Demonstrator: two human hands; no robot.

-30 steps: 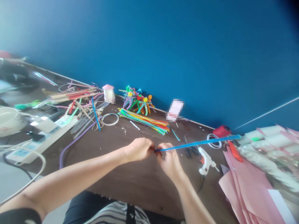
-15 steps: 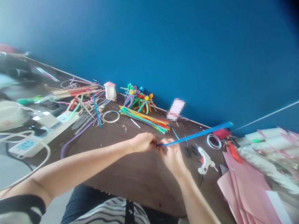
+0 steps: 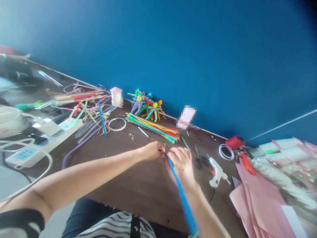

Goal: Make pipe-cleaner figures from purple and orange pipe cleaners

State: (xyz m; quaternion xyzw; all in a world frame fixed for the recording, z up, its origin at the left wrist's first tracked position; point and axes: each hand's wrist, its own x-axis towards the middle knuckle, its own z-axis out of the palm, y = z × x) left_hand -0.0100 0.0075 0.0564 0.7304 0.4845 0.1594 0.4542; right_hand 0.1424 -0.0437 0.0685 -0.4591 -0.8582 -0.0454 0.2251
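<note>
My left hand and my right hand meet over the brown table, both pinched at one end of a long blue pipe cleaner. The blue strand runs from the pinch point down toward me, across my right forearm, blurred by motion. A small dark or red piece may sit at the pinch point, too small to make out.
A bundle of coloured pipe cleaners and finished pipe-cleaner figures lie behind my hands. Scissors, a white glue gun, a tape ring and pink paper sheets are on the right. A power strip and a wire ring are on the left.
The free end of the blue pipe cleaner has swung from pointing right and up to pointing down toward me. Both hands stayed pinched together in nearly the same place.
</note>
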